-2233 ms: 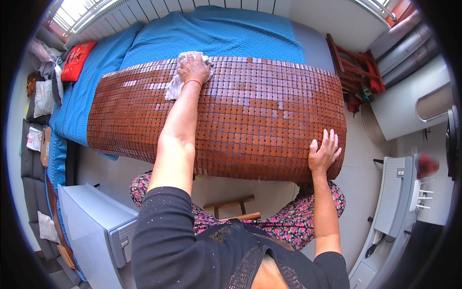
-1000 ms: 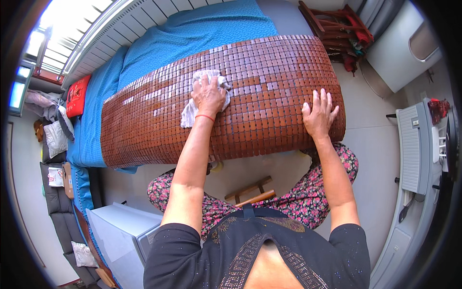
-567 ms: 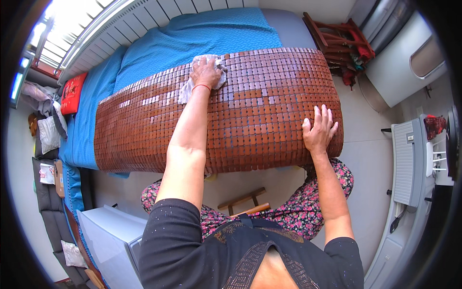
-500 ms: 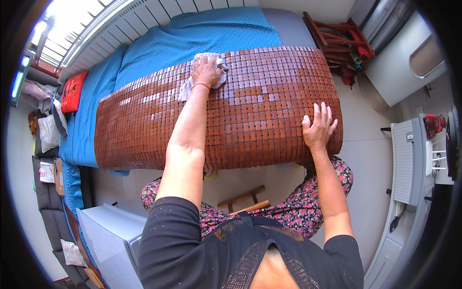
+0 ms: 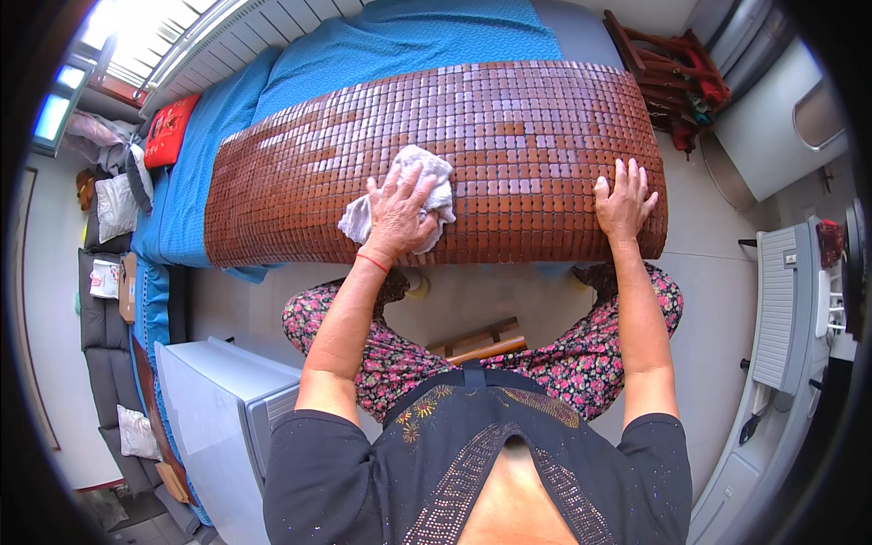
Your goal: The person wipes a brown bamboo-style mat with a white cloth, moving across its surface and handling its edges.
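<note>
A brown mat [image 5: 300,200] of small glossy tiles lies over the bed, its near edge hanging at the side toward me. On its near part my left hand [image 5: 400,214] presses down on a crumpled white cloth [image 5: 440,173], fingers curved over it and cloth bunching out on both sides. A red string circles that wrist. Farther right, my right hand [image 5: 624,202] rests on the mat near its right end, fingers spread and holding nothing. Light reflects off several tiles in pale streaks beyond the cloth.
Beyond the mat spreads a blue bedcover [image 5: 409,41], with a red cushion [image 5: 171,130] at its left. Folded dark-red wooden furniture [image 5: 668,68] stands past the bed's right end. A wooden stool [image 5: 481,342] sits between my legs. At lower left is a pale cabinet [image 5: 218,400].
My left hand has drawn the cloth from the mat's far edge toward me, near its front edge. My right hand stays on the mat's right end. The whole view has shifted slightly.
</note>
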Motion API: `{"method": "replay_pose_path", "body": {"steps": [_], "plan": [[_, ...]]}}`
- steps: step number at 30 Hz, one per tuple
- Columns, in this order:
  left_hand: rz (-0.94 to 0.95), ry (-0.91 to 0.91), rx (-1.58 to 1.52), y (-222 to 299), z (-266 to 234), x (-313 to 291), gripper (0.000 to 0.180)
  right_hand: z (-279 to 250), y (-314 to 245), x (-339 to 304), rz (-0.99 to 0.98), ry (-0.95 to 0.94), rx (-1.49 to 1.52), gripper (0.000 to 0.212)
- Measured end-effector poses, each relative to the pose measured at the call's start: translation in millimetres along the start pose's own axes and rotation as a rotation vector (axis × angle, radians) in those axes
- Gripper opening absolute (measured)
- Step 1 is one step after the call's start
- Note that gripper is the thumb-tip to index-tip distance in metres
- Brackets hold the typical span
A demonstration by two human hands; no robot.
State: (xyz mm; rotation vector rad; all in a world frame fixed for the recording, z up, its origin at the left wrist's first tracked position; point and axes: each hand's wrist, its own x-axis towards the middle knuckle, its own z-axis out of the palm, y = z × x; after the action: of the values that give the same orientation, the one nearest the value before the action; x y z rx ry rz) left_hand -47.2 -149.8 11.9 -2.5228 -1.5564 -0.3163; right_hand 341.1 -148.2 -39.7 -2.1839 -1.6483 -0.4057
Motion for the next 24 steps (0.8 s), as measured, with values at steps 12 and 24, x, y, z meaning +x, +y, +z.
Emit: {"method": "replay_pose_path", "body": {"steps": [12,24], "plan": [[-0.4,-0.258,0.039,8,-13,4,0.062,-3,1,1,0.029,-0.034,-0.024,0.054],[-0.543,-0.661,-0.045,-41,-23,117,0.083,-5,1,1,0.037,-0.033,0.007,0.055]]}}
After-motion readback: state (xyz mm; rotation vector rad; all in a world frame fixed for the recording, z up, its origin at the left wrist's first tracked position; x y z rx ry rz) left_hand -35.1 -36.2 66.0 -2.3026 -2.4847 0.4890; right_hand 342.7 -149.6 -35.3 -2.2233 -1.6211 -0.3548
